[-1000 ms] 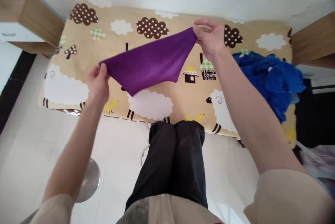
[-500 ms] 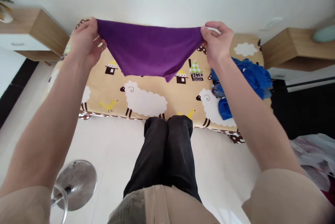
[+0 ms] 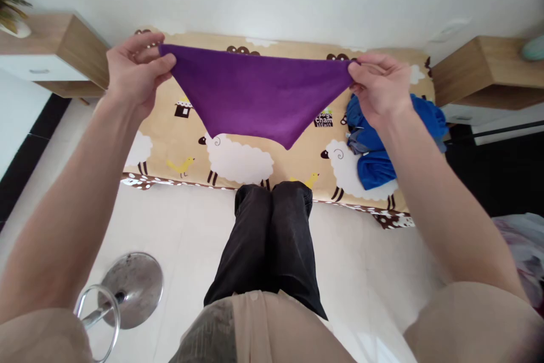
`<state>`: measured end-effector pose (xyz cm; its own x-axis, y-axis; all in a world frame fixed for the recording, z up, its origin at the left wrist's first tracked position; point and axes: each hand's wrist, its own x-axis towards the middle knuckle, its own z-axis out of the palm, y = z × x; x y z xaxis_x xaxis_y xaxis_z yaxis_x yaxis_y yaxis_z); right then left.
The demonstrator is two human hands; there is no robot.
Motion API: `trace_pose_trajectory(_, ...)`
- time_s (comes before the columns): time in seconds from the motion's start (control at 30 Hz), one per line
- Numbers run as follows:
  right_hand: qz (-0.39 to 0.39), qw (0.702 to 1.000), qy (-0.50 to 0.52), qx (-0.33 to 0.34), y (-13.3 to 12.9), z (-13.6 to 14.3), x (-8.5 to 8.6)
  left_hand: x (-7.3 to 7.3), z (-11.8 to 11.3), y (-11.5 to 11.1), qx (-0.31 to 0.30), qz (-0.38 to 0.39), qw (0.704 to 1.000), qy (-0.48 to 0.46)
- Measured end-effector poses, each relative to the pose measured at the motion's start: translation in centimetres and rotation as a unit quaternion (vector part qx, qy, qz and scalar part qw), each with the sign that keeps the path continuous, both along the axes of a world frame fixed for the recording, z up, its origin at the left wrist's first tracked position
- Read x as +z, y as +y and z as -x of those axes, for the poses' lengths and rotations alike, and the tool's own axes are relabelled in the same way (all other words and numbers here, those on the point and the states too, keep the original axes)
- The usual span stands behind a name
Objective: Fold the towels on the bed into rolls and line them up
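A purple cloth (image 3: 263, 91) hangs stretched between my two hands, its top edge nearly straight and its lower part narrower. My left hand (image 3: 138, 71) pinches the upper left corner between thumb and fingers. The upper right corner is pinched by my right hand (image 3: 380, 82). Beneath the cloth lies a beige bedspread (image 3: 293, 167) printed with sheep, birds and small houses. Blue cloths (image 3: 376, 169) lie crumpled on its right side, partly hidden behind my right hand and forearm.
Wooden cabinets stand at the left (image 3: 80, 48) and right (image 3: 501, 71), with a potted plant (image 3: 12, 15) on the left one. A round metal stool base (image 3: 138, 289) is on the floor at lower left. Plastic bags (image 3: 525, 238) lie at the right edge.
The purple cloth is spread wider and hangs slightly lower in view. My right hand has moved right and down, and the fingers of my left hand have shifted at its corner.
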<state>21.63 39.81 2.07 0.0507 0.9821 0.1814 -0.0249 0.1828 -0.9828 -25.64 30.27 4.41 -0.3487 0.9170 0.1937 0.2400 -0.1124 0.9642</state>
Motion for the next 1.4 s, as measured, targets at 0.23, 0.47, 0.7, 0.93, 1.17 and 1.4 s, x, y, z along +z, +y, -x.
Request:
trace_pose_trajectory(0.23, 0.072, 0.997, -0.020, 0.011, 0.0, -3.9, -2.1, -1.3, -2.2, -1.0, -0.005, 0.105, 0.994, 0.014)
trace_pose_trajectory(0.47, 0.124, 0.988, -0.062, -0.072, 7.5, 0.0, -4.4, -2.6, -4.4, 7.7, 0.035, 0.179, 0.982, 0.044)
trace_pose_trajectory(0.7, -0.059, 0.997, 0.036, -0.025, 9.9, 0.6, -2.6, -2.7, -2.5, 11.2, 0.056, -0.006, 0.990, 0.133)
trace_pose_trajectory(0.93, -0.137, 0.990, 0.023, -0.010, 3.3, -2.7, -12.7, -14.0, -1.8, 3.8, 0.046, -0.091, 0.987, 0.125)
trace_pose_trajectory(1.17, 0.216, 0.970, -0.103, -0.053, -9.0, -2.3, -29.9, -31.8, -7.5, -8.3, 0.110, 0.203, 0.973, 0.021)
trace_pose_trajectory(1.4, 0.283, 0.948, -0.137, -0.053, -11.3, -2.1, -33.9, -36.9, -8.3, -10.4, 0.124, 0.275, 0.949, -0.092)
